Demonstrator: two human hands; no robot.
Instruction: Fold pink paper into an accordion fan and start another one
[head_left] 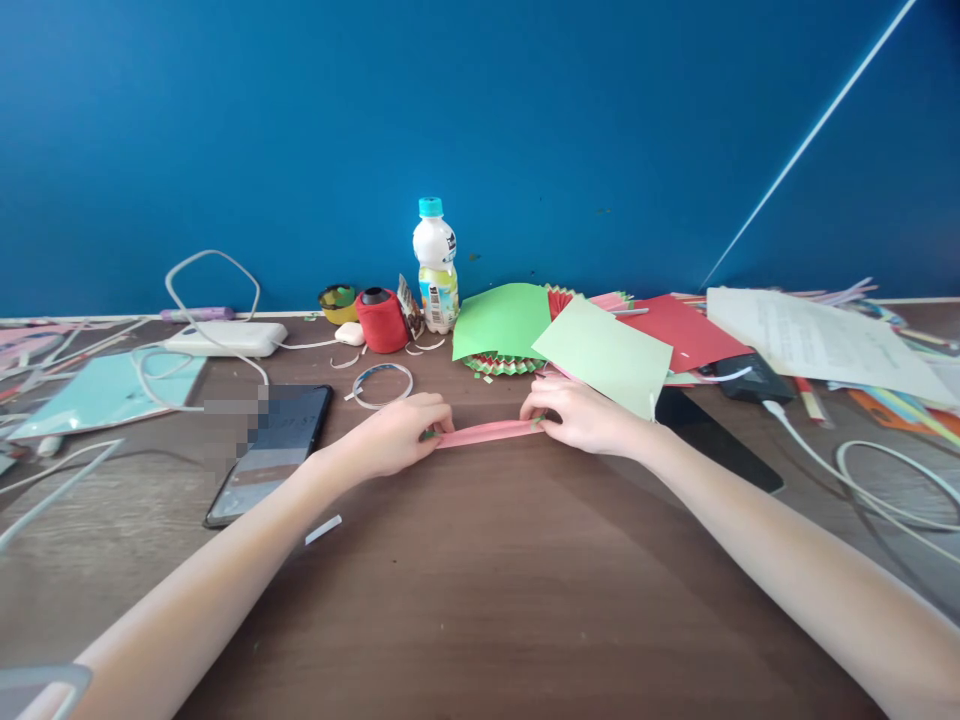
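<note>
One pink strip [487, 433], mid-surface [480, 580], toward the back edge. Two hands on it: left hand [401, 435] has its left end pinched in the fingers, right hand [585, 415] pinches the right end. One bottle [437, 275] stands near the back edge, one red roll [382, 322] just beside it. Two phones: one [281, 450] left of the strip, one [712, 440] partly behind the right forearm. One green sheet [504, 322] behind the strip.

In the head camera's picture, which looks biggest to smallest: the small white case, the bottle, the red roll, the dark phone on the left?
1. Dark phone
2. Bottle
3. Red roll
4. Small white case
</note>
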